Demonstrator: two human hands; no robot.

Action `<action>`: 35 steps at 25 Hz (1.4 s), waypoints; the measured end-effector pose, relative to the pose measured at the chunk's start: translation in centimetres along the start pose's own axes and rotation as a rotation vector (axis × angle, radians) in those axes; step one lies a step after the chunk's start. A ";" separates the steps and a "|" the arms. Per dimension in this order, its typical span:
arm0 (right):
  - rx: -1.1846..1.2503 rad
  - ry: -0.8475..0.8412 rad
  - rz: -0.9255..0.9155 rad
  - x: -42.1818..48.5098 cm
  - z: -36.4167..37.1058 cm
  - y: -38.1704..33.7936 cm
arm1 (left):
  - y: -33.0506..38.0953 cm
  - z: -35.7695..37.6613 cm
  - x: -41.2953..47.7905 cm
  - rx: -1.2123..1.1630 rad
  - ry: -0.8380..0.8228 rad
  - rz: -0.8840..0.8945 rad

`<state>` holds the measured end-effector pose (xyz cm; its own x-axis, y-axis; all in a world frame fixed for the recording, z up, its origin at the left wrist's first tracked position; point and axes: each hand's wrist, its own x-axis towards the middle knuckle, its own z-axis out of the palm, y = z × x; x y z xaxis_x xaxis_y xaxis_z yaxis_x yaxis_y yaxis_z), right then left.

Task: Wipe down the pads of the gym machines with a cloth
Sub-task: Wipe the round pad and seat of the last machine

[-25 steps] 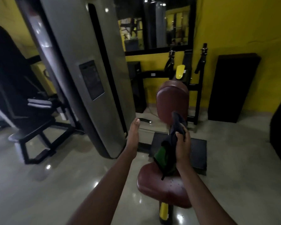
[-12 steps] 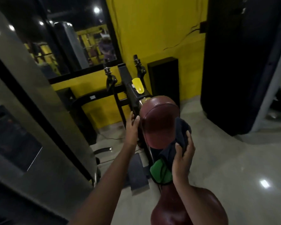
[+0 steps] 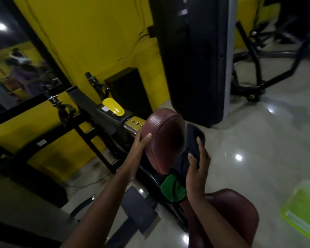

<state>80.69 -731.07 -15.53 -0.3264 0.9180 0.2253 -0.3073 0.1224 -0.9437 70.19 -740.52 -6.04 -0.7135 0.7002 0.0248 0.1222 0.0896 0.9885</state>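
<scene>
Gripping the back pad (image 3: 166, 138) edge, left hand (image 3: 141, 145); right hand (image 3: 198, 163) clutches dark cloth (image 3: 192, 140)

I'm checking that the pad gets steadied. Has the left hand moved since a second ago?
Yes. The left hand has gone from beside the grey column onto the left edge of the maroon back pad.

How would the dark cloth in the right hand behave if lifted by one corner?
Probably floppy: the dark cloth bends over the right hand and its green part hangs limp below. Likely light, since a loose grip holds it. Unlikely to slip.
</scene>
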 end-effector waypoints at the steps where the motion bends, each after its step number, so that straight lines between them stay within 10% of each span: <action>1: -0.011 0.016 -0.013 -0.3 0.3 -0.1 | -0.2 -0.4 0.0 -0.010 -0.057 0.009; 21: -0.163 0.387 -0.238 0.4 11.1 -2.7 | -1.5 -4.5 2.2 -0.094 -0.584 -0.017; 25: 0.073 0.229 0.076 5.2 7.4 1.0 | -2.2 -3.5 2.9 -0.169 -0.496 0.018; 30: 0.203 0.425 0.248 2.1 7.7 4.3 | -2.2 -3.2 3.1 -0.156 -0.475 0.018; 35: -0.032 0.352 -0.119 -0.9 10.3 -0.7 | -2.6 -3.7 2.6 -0.105 -0.522 0.026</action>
<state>71.99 -735.86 -12.59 0.0391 0.9694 0.2422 -0.2944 0.2428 -0.9244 65.45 -741.59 -8.00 -0.2695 0.9630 -0.0017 0.0463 0.0148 0.9988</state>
